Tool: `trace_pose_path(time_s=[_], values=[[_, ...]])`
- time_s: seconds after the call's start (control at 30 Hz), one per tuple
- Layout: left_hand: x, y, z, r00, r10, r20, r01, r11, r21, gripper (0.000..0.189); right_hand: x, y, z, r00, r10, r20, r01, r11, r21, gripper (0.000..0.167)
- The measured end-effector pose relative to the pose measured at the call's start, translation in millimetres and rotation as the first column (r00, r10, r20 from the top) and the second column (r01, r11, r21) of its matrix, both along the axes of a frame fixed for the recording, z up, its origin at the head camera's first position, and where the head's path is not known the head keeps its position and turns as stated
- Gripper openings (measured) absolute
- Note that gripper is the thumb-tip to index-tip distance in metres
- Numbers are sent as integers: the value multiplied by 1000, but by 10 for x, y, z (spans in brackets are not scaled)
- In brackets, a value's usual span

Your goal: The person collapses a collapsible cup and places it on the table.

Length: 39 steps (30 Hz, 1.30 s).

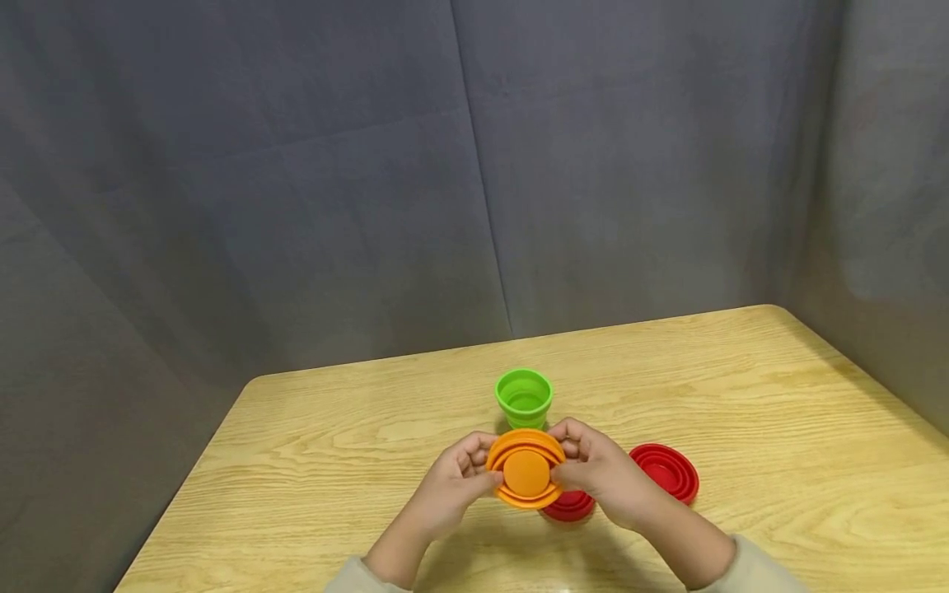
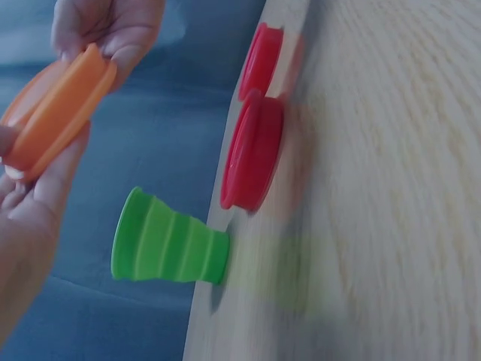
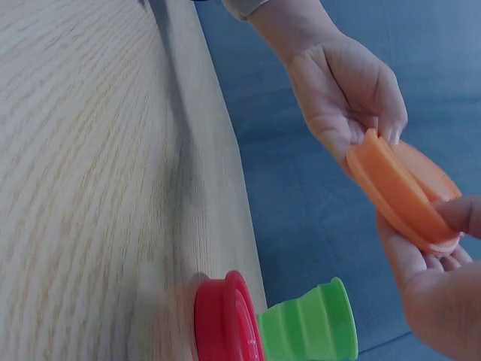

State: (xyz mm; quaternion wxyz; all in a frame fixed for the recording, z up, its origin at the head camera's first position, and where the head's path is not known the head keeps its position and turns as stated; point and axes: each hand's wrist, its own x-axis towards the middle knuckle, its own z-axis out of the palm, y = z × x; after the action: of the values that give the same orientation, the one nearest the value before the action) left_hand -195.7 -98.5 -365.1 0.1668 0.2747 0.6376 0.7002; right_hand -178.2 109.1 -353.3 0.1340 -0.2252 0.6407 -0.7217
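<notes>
Both hands hold an orange collapsible cup [image 1: 526, 473] up over the table, one at each side. My left hand [image 1: 450, 482] pinches its left rim, thumb on the face toward me. On the opposite rim my right hand [image 1: 604, 475] pinches it the same way. The cup is mostly flattened, its ringed base side facing the head camera. Beyond it a green collapsible cup [image 1: 524, 395] stands expanded, mouth up. One flattened red collapsible cup [image 1: 569, 506] lies partly hidden under the orange one and the right hand. A second flattened red cup [image 1: 665, 473] lies right of that hand.
The wooden table [image 1: 356, 461] has rounded far corners. Grey cloth [image 1: 371, 206] hangs behind it and along both sides. In the left wrist view the two red cups [image 2: 254, 154] sit close together, near the green cup [image 2: 171, 239].
</notes>
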Motion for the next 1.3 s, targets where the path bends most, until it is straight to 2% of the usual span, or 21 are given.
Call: trace_pose_path(time_s=[0.1,0.2,0.4,0.6,0.8,1.0,1.1,1.3], values=[[-6,-50,3,997,-71,-28,71,997,24,37,9,43,-6,999,41,-3,-41,999,-13,27],[-16,-86,-1,996,-86,-34,87,996,14,40,15,65,-16,997,78,-21,-78,997,-27,28],[-12,-108,-9,1000,-9,15,10,998,-55,42,3,64,-35,993,122,6,-121,992,-26,29],[-10,-80,-45,999,46,-1,-46,997,-64,41,-20,63,-45,994,73,77,-74,997,0,24],[-21,-25,-61,997,69,-17,-70,994,-79,38,-38,80,-54,993,14,116,-18,999,36,21],[-17,-22,-62,997,74,-35,-77,992,-95,33,-37,75,-79,992,-9,125,0,997,73,21],[-17,-32,-66,996,79,-35,-82,992,-97,30,-28,72,-86,990,-14,137,3,996,85,25],[-25,-43,-68,996,87,-25,-89,992,-94,27,-25,59,-99,985,-2,172,-10,998,65,44]])
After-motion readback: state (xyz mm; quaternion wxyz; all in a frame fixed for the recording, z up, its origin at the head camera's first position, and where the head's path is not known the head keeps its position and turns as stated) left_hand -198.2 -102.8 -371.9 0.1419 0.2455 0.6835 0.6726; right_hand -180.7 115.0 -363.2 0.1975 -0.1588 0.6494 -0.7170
